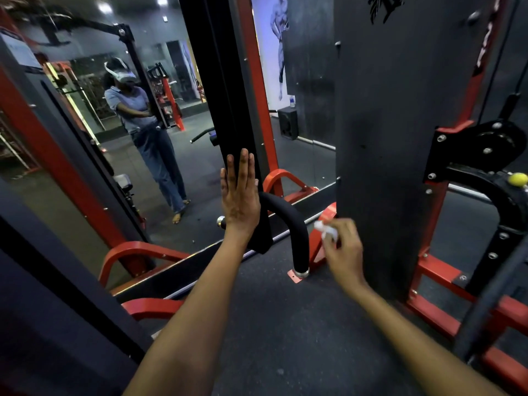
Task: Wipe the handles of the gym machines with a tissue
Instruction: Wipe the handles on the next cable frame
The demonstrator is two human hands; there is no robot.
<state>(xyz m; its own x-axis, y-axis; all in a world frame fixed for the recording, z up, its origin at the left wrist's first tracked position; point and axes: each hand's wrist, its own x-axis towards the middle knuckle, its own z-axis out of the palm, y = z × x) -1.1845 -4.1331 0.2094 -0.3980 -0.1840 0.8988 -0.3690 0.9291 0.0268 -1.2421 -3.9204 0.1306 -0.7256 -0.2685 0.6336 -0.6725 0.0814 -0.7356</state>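
Left hand [239,195]: fingers [244,167] straight and together, pointing up, laid flat against the black upright [228,110] of the machine. Right hand [343,247]: fingers curled, pinching a crumpled white tissue [325,228] that shows just beyond the fingertips; the hand is slightly blurred. Between the two hands, a curved black padded handle [288,221] arcs from behind the left palm down to a metal end cap [301,272] below and left of the right fingers; the tissue lies just beside the handle's right flank, and contact cannot be told. Behind the right fingers stands a broad black panel [400,138], with red frame tubes [440,310] at its base. Farther right of that hand, a black pulley bracket [485,150] and a yellow knob [517,179]. Beyond the left fingers, a mirror [85,138] reflects a person in a headset.
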